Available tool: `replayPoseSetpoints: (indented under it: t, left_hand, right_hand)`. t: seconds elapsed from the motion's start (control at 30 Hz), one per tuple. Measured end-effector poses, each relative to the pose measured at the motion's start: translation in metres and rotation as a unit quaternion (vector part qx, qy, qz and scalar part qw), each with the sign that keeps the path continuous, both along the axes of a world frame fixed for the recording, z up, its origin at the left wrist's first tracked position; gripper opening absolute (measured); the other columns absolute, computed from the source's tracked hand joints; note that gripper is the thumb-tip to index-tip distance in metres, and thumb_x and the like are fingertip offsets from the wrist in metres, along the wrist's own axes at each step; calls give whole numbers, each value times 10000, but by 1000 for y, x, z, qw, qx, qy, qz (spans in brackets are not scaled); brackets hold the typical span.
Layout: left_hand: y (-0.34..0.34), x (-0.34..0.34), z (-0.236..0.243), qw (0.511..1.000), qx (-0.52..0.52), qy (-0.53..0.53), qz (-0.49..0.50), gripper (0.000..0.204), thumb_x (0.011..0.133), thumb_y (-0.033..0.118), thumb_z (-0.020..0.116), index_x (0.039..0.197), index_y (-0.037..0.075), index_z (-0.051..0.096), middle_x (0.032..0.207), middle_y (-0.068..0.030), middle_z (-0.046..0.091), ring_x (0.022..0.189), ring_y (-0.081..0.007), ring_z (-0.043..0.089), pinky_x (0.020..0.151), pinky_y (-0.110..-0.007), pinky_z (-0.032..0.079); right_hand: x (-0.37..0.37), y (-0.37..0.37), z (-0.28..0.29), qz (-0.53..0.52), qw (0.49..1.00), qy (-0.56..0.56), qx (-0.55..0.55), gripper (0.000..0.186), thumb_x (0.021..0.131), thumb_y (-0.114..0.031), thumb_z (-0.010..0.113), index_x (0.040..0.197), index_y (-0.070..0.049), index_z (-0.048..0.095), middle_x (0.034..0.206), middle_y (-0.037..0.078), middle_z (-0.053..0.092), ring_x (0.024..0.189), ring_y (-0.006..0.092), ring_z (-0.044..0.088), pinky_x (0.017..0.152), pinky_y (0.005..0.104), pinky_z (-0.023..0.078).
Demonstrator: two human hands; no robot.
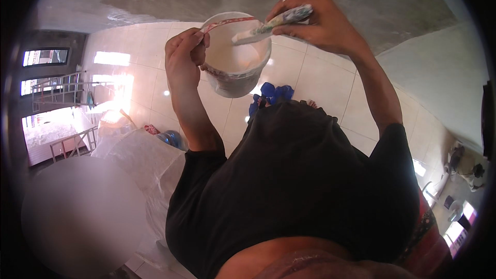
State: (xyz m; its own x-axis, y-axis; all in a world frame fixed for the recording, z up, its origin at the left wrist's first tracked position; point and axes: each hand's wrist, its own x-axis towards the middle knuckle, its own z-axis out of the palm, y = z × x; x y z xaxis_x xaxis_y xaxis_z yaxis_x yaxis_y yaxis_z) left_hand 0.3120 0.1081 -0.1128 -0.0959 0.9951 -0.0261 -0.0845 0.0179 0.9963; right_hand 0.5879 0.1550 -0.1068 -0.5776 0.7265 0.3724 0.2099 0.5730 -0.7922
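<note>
My left hand (187, 51) grips the red-and-white strap handle (232, 19) of a white plastic bucket (230, 82), holding it up over the tiled floor. Inside the bucket is creamy white paint (240, 57). My right hand (320, 28) is closed on a paint-smeared brush (289, 16), which slants down into the bucket's mouth, its white-coated bristle end near the paint; whether it touches the paint I cannot tell.
A grey plastered wall (372, 5) rises ahead. Blue objects (276, 92) lie by my feet. Draped plastic sheeting (134, 160), a blue water bottle (170, 139) and metal scaffolding (57, 93) are at left. Assorted items (465, 165) sit at far right.
</note>
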Motion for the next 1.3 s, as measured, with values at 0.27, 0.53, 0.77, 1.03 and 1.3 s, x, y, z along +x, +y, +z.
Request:
replayPoseSetpoints:
  t: [0.27, 0.53, 0.77, 1.03, 1.3]
  left_hand:
    - [4, 13, 1, 997, -43, -1, -62, 246, 867, 134, 534, 672, -10, 577, 508, 74, 338, 451, -17, 213, 440, -242, 139]
    - [-2, 38, 0, 991, -62, 4, -120, 251, 874, 145, 526, 688, -11, 590, 491, 74, 344, 442, -16, 230, 435, -229, 157]
    - [0, 43, -4, 990, -63, 3, -126, 256, 879, 158, 528, 697, -8, 598, 493, 77, 352, 442, -13, 235, 435, -227, 159]
    - [-1, 44, -8, 992, -50, 12, -115, 251, 878, 156, 530, 691, 3, 595, 500, 79, 361, 444, -12, 249, 434, -226, 168]
    - [-2, 36, -18, 995, -17, 59, -75, 242, 872, 162, 543, 673, 30, 584, 541, 74, 394, 483, -8, 319, 439, -223, 203]
  right_hand:
    - [-41, -3, -41, 55, 982, -177, 23, 210, 771, -111, 725, 969, -53, 685, 766, 148, 679, 684, 316, 639, 651, 400, 489]
    - [-35, -9, -58, 71, 966, -247, 27, 229, 734, -63, 686, 961, -33, 684, 763, 172, 669, 739, 342, 646, 694, 423, 506]
    - [-32, -9, -61, 73, 963, -254, 48, 248, 733, -62, 679, 978, -25, 690, 774, 188, 667, 736, 354, 646, 713, 423, 512]
    - [-14, -19, -55, 0, 982, -178, 64, 269, 746, -160, 719, 1001, -73, 699, 803, 154, 679, 731, 328, 653, 669, 395, 516]
    - [-14, -22, -93, -86, 931, -66, 349, 397, 693, -177, 776, 1062, -85, 662, 895, 56, 704, 776, 248, 689, 647, 378, 534]
